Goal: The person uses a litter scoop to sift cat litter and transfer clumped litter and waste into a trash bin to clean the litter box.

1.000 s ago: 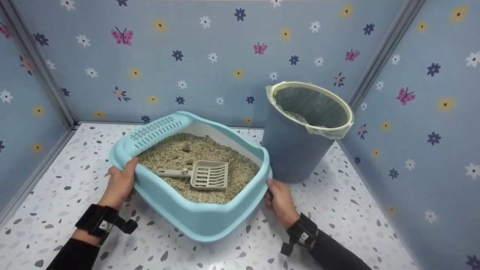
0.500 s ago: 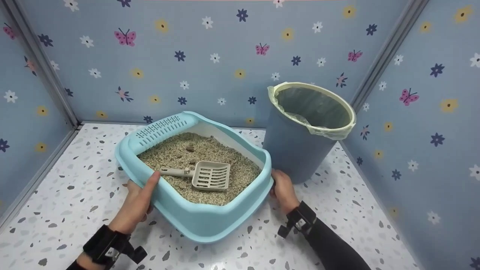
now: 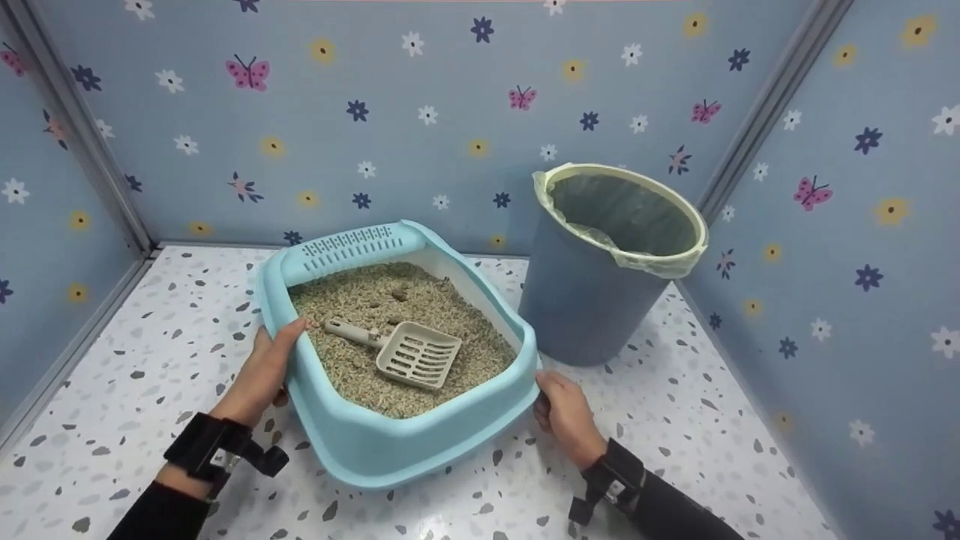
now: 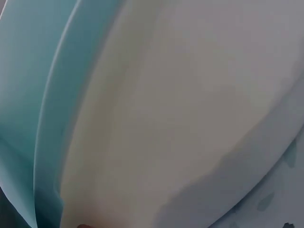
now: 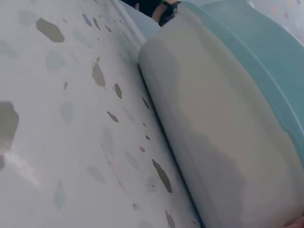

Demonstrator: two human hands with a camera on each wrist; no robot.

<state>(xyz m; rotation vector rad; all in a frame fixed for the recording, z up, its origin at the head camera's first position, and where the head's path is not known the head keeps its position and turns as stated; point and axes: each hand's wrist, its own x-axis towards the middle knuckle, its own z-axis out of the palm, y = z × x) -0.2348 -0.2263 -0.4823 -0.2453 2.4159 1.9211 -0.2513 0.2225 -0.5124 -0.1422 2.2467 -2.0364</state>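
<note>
A light blue litter box (image 3: 360, 442) with a pale lower pan (image 5: 204, 109) rests on the speckled surface, full of tan cat litter (image 3: 345, 300) with several dark clumps. On the litter lies a beige slotted litter scoop (image 3: 418, 354), its handle toward the left. My left hand (image 3: 259, 375) grips the box's left rim, thumb on top and fingers hidden beneath. At the right corner, my right hand (image 3: 568, 411) holds the rim between thumb and fingers. The left wrist view is filled by the pan's outer wall (image 4: 156, 104).
A tall blue-grey trash bin (image 3: 592, 307) with a pale bag liner (image 3: 660, 262) stands behind and right of the box. Flowered blue panels (image 3: 420, 82) close off the back and both sides. The white speckled tabletop (image 3: 675, 450) extends around the box.
The box has turned clockwise, its back swinging right and its front corner left, with the scoop turning along. My left hand has shifted its hold along the left rim.
</note>
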